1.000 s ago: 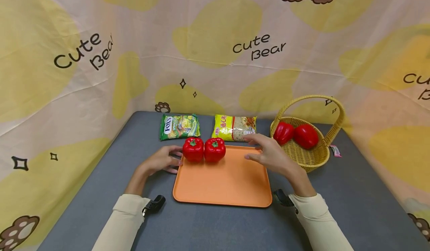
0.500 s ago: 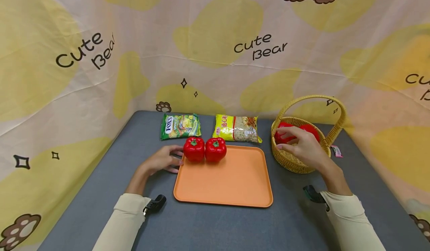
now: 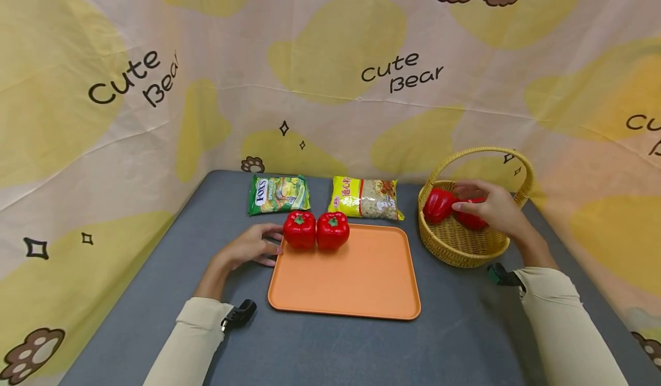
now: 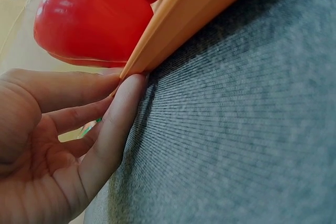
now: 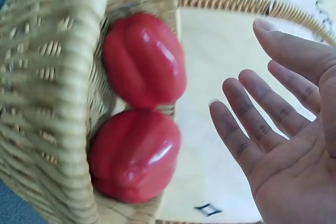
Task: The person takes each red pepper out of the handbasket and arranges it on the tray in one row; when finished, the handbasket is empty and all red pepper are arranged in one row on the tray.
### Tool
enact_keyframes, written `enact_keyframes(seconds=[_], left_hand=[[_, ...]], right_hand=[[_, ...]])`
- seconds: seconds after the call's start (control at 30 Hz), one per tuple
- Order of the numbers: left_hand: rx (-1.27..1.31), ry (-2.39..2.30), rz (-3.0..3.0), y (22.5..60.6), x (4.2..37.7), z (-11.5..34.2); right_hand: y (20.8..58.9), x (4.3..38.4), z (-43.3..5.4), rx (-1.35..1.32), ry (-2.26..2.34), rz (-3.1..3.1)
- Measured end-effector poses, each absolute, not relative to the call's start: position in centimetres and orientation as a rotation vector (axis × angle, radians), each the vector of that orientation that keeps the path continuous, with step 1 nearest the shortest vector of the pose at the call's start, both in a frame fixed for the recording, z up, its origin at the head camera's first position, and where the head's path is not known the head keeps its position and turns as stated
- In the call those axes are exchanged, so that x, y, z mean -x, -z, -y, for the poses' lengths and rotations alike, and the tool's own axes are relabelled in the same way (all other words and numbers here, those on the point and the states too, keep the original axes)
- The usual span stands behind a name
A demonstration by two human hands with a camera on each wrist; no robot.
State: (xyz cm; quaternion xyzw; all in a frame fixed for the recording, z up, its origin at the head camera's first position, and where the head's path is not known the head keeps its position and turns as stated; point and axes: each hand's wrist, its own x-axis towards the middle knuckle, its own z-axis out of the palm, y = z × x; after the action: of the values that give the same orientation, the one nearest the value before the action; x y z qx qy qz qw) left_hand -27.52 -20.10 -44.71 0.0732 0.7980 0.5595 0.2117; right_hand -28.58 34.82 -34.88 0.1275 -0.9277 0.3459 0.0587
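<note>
Right fingers [image 5: 234,135] hover above two red peppers [image 5: 144,61] in the basket [image 5: 71,87].

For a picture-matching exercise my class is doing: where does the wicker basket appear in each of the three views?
Head: the wicker basket stands at the right, beside the orange tray, with the right hand over it.
Left wrist: not in this picture.
Right wrist: its woven body fills much of the left half.
Shared landmark: the lettered backdrop, showing upper left in the left wrist view, upper right in the right wrist view.
</note>
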Motion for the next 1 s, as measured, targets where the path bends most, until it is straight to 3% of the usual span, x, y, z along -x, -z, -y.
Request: enact_keyframes(seconds=[0.5, 1.0], left_hand=[[-0.234, -1.566, -2.206, 44.4, 27.3, 20.2], [-0.248, -1.577, -2.184, 44.3, 27.1, 20.1]], right_hand=[[35.3, 31.7, -37.1, -0.283, -1.048, 2.988], [36.4, 32.6, -38.0, -0.34, -1.013, 3.055]])
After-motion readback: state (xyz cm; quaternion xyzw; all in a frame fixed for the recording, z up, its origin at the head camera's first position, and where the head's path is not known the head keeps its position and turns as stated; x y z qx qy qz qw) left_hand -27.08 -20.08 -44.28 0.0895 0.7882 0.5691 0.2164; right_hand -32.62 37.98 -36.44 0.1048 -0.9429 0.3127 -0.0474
